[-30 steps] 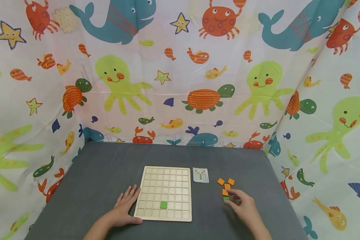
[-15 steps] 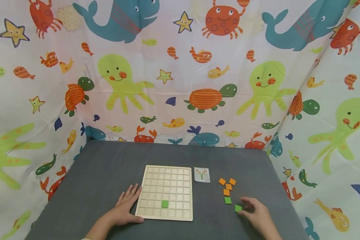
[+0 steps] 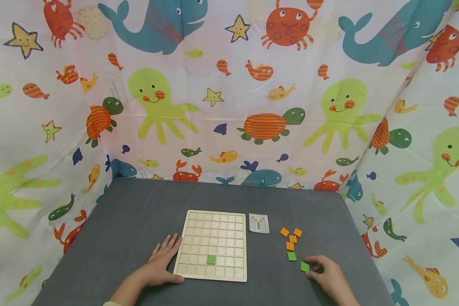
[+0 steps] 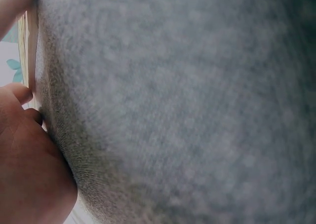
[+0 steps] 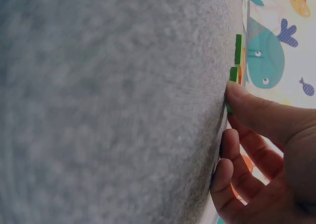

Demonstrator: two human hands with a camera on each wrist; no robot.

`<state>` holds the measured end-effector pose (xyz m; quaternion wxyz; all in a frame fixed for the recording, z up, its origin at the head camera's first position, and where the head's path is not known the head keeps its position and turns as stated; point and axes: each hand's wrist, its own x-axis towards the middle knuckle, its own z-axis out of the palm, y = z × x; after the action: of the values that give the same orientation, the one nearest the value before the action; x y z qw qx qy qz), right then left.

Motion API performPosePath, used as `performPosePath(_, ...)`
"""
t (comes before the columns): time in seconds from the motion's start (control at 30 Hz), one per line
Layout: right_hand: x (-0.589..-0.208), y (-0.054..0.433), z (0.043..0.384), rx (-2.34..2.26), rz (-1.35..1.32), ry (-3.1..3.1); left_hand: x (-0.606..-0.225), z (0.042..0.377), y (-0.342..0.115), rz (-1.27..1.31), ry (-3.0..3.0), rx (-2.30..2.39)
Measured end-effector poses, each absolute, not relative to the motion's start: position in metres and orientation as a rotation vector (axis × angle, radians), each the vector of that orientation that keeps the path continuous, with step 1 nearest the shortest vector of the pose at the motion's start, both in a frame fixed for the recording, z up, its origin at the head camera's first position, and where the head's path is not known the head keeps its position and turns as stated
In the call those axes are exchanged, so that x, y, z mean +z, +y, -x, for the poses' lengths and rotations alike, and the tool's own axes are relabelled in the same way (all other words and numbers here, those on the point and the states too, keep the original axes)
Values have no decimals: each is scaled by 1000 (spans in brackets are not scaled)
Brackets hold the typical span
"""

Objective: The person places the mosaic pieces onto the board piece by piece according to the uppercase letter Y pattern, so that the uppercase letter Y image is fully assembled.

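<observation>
1. Right hand (image 3: 326, 272), lower right of the frame: thumb and fingers pinch a green tile (image 3: 304, 267) at the tabletop (image 3: 149, 221).
2. Left hand (image 3: 158, 264), lower left of centre: fingers spread, grasping nothing, touching the left edge of the wooden grid board (image 3: 222, 232).
3. The board, lower centre, holds a green square (image 3: 211, 259) in its second row from the bottom.
4. Another green piece (image 3: 292, 256) lies up-left of the pinched tile; four orange tiles (image 3: 293, 239) lie above it.
5. A pattern card (image 3: 259, 223) lies just right of the board's upper right corner.
</observation>
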<state>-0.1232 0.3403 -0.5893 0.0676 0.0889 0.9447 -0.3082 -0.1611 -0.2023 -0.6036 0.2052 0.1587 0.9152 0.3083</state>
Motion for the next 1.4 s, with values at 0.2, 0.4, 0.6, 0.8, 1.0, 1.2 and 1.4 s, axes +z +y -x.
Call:
performPosePath(0.2,-588,337,123,-923,-237,2847,-604,162,-202,-435,2560,841)
performPosePath(0.4,-585,333,126,-912,-215,2879,-602,160,-201,-440,2561,839)
performPosePath(0.6,-575,326,130,-937,-153,2952,-602,161,-202,-448,2567,842)
performPosePath(0.8,-566,317,132,-948,-122,2970,-602,161,-202,-437,2565,845)
performPosePath(1.0,-559,309,135,-990,-84,2984,-602,160,-202,-436,2567,850)
performPosePath(1.2,-555,300,142,-1034,10,3021,-603,159,-201,-430,2566,872)
performPosePath(1.4,-555,287,149,-1096,86,3028,-601,160,-200,-431,2561,868)
